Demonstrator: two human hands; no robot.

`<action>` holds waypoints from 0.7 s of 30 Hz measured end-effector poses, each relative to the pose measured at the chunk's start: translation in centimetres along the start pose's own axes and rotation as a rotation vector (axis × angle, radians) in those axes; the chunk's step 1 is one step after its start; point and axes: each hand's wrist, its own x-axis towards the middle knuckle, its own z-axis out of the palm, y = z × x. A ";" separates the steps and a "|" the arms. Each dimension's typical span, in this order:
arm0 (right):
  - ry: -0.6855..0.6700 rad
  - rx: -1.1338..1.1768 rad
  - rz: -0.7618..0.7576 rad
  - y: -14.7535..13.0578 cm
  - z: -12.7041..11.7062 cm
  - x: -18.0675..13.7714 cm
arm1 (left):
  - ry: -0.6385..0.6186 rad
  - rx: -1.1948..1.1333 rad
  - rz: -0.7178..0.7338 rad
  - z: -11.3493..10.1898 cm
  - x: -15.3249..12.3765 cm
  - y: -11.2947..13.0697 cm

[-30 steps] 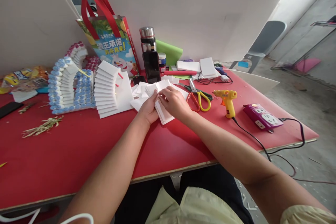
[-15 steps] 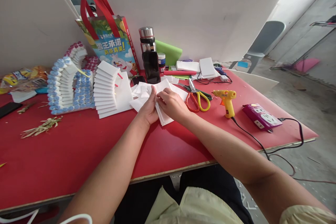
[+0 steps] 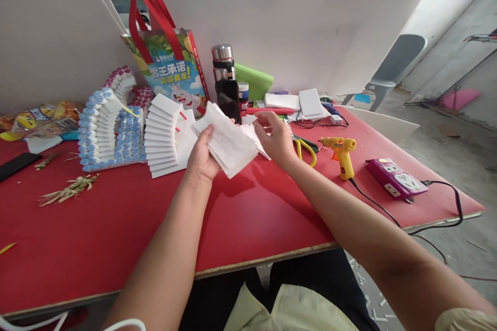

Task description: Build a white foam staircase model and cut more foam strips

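A thin stack of white paper sheets (image 3: 231, 142) is gripped in my left hand (image 3: 204, 158), thumb on top and fingers underneath, tilted above the table. Apart from the stack, to its right, is my right hand (image 3: 274, 137), its fingers bent together in a pinch. Whatever may be between those fingertips is too small to make out. Beneath and behind my right hand lie more white pieces (image 3: 254, 137). Scissors with a yellow handle (image 3: 306, 151) are partly covered by that hand.
A yellow glue gun (image 3: 339, 155) and a purple power strip (image 3: 396, 178) with cords lie to the right. White stepped pieces (image 3: 161, 137) and a blue-and-white stepped model (image 3: 97, 132) stand left. Behind are a steel flask (image 3: 223, 62), a phone (image 3: 228, 98) and a shopping bag (image 3: 169, 70).
My left hand has lifted the paper stack and turned it to the left. My right hand has come off the stack and moved right, now covering part of the scissors.
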 end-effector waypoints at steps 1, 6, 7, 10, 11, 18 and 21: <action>-0.077 -0.029 -0.005 0.4 0.7 0.5 | -0.018 -0.006 0.041 -0.2 0.0 0.6; -0.575 -0.293 -0.110 0.7 5.5 2.8 | -0.003 -0.042 0.227 -0.8 -0.1 2.7; -0.626 -0.348 -0.095 0.5 6.4 3.1 | 0.004 -0.053 0.245 -0.8 -0.1 2.9; -0.697 -0.485 -0.063 -0.2 7.9 3.6 | 0.022 -0.071 0.256 -0.9 -0.1 3.0; -0.698 -0.512 -0.066 -0.3 8.1 3.6 | 0.026 -0.070 0.253 -0.9 -0.1 2.9; -0.520 -0.521 -0.042 0.6 8.5 3.0 | 0.033 -0.051 0.235 -1.1 0.0 2.4; -0.464 -0.488 -0.017 1.0 8.1 3.3 | 0.030 -0.058 0.268 -1.0 -0.2 2.7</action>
